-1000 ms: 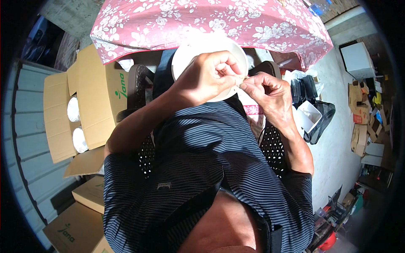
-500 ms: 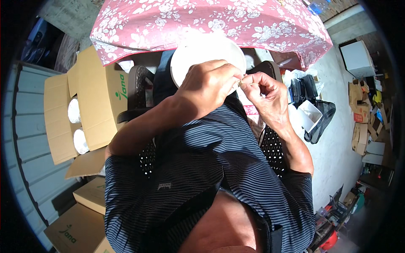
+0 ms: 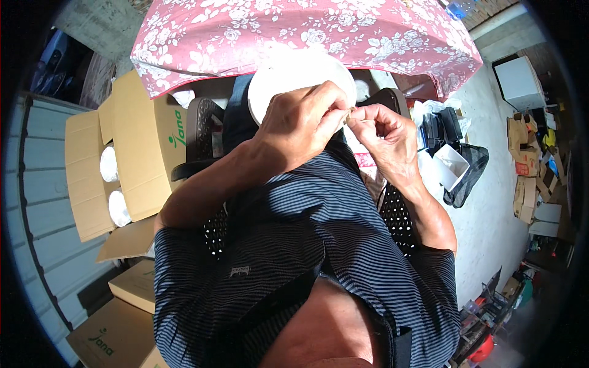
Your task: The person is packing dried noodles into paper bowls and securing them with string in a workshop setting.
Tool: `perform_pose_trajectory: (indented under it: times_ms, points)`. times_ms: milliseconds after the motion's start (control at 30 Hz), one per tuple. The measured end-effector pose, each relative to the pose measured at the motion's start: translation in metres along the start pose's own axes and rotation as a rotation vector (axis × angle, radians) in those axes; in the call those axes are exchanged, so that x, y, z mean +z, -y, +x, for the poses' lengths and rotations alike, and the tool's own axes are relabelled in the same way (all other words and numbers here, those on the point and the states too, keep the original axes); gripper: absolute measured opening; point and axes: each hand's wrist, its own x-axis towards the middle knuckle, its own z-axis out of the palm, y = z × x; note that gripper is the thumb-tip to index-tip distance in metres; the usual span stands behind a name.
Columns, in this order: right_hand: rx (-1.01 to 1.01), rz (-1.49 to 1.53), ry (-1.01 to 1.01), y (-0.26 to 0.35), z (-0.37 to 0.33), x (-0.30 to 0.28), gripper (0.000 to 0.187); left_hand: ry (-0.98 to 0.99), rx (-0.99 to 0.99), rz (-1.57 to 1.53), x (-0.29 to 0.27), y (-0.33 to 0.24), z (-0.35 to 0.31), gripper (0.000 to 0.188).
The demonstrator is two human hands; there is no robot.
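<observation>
Beneath the floral tabletop [image 3: 307, 30], left hand [image 3: 304, 122] and right hand [image 3: 383, 138] meet over a white plate [image 3: 276, 80], fingers pinched together on something too small to identify.

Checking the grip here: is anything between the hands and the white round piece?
Nothing visible: the left hand lies directly against the white round piece, and the right hand pinches at its edge beside it.

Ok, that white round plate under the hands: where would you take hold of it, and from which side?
Probably the far rim of the white plate, coming from the upper left. The left hand and right hand cover its near edge, pinching something small together there, while the far arc shows bare.
</observation>
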Motion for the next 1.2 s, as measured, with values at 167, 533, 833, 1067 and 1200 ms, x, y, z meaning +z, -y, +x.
perform_pose_trajectory:
  times_ms: [167,533,833,1067,1200]
  points:
    - [0.033,0.058,0.022,-0.002,0.003,-0.001,0.015,-0.010,0.104,0.029,-0.001,0.002,0.003,0.010]
    - [0.015,0.044,0.034,0.001,0.003,0.000,0.015,-0.006,0.216,0.094,0.002,0.006,0.004,0.013]
    - [-0.148,-0.106,0.034,0.003,0.004,-0.007,0.014,0.368,-0.112,-0.270,-0.016,0.020,0.013,0.009]
    - [-0.175,-0.098,0.032,-0.006,0.005,-0.009,0.010,0.566,-0.491,-0.774,-0.018,0.025,0.019,0.021]
    - [-0.291,-0.259,0.055,0.000,0.006,-0.012,0.017,0.497,-0.569,-0.827,-0.014,0.031,0.015,0.026]
